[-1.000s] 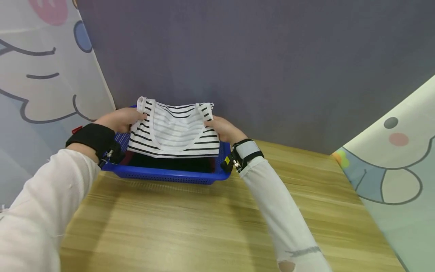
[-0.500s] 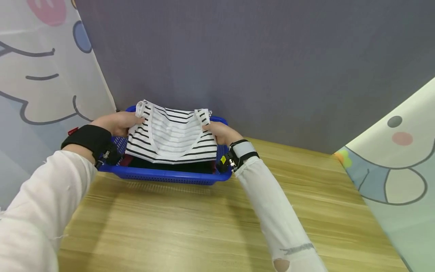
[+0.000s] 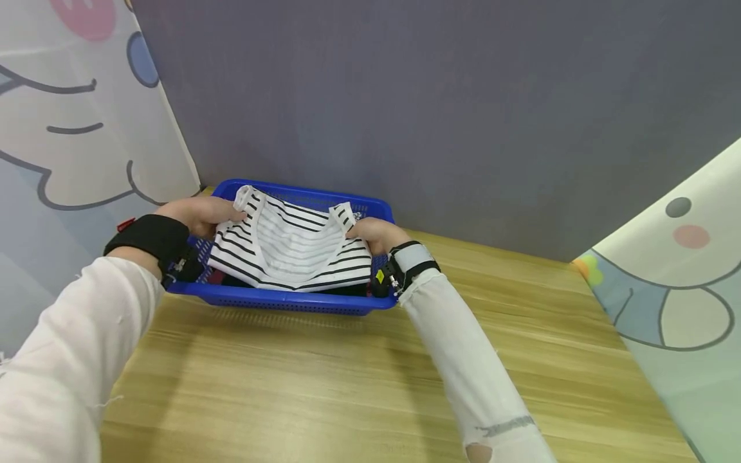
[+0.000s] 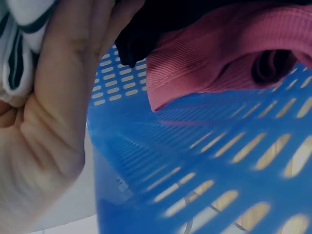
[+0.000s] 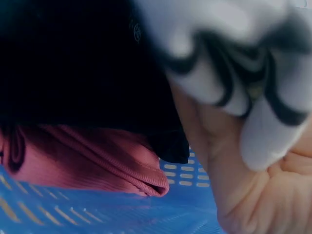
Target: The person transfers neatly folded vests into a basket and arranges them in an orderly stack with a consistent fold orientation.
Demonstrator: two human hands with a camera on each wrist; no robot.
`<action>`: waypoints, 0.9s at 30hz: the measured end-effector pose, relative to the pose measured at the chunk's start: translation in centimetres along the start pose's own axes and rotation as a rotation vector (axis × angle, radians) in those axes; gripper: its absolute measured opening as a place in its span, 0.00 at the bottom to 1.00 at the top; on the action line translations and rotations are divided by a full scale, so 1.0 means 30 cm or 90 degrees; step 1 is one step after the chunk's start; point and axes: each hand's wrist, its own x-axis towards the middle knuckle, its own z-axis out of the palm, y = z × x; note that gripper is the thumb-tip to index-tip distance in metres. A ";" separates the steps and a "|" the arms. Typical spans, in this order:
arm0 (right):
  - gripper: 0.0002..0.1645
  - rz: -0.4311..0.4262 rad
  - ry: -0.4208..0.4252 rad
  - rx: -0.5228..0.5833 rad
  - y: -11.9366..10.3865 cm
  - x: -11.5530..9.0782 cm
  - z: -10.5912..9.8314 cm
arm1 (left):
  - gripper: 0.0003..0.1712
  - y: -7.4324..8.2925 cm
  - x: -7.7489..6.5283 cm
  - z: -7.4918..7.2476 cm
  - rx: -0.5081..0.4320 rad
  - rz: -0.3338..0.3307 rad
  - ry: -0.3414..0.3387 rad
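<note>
A folded white top with black stripes [image 3: 295, 244] and a wide scooped neckline is stretched between my two hands, low over the blue basket [image 3: 289, 299]. My left hand [image 3: 202, 213] grips its left side, thumb on top near the shoulder strap. On the other side my right hand [image 3: 379, 233] pinches the right edge the same way. Beneath the top lie a black folded garment [image 5: 87, 63] and a pink ribbed garment [image 4: 195, 63], both inside the basket. Seen from the right wrist, striped cloth bunches in the palm; most of each hand's fingers are hidden under the fabric.
The basket stands on a wooden table [image 3: 278, 386] against a grey back panel [image 3: 434, 116]. Cartoon-printed sheets [image 3: 87, 116] flank the table on both sides. Slotted basket walls [image 4: 234, 156] rise around the clothes.
Both hands have lowered the striped top toward the near side and down into the basket. The basket's far rim now shows behind it, and less black cloth shows in front.
</note>
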 end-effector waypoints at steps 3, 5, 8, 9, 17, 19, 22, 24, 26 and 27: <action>0.16 0.011 0.004 -0.011 0.000 -0.003 -0.001 | 0.27 -0.006 0.003 0.005 0.003 -0.019 -0.017; 0.16 0.021 0.007 -0.015 0.002 -0.003 0.000 | 0.28 -0.015 0.007 0.009 0.007 -0.026 -0.029; 0.18 0.035 0.001 -0.015 0.010 0.001 0.002 | 0.28 -0.027 0.013 0.015 0.005 -0.033 -0.043; 0.18 0.039 -0.003 -0.015 0.013 0.003 0.003 | 0.27 -0.030 0.015 0.018 0.004 -0.036 -0.045; 0.12 0.046 -0.036 -0.028 0.032 0.010 0.012 | 0.22 -0.042 0.019 0.040 0.045 -0.093 -0.029; 0.12 0.062 -0.035 -0.049 0.028 0.003 0.012 | 0.23 -0.042 0.018 0.045 0.048 -0.101 -0.032; 0.14 0.084 -0.026 -0.097 0.012 -0.013 0.010 | 0.25 -0.040 0.013 0.051 0.049 -0.103 -0.028; 0.14 0.088 -0.026 -0.124 -0.003 -0.030 0.007 | 0.27 -0.036 0.005 0.052 0.058 -0.102 -0.015; 0.17 0.083 -0.017 -0.146 -0.020 -0.047 0.001 | 0.30 -0.030 -0.004 0.049 0.075 -0.101 -0.003; 0.18 0.082 -0.012 -0.150 -0.027 -0.054 -0.003 | 0.31 -0.027 -0.008 0.046 0.079 -0.101 0.005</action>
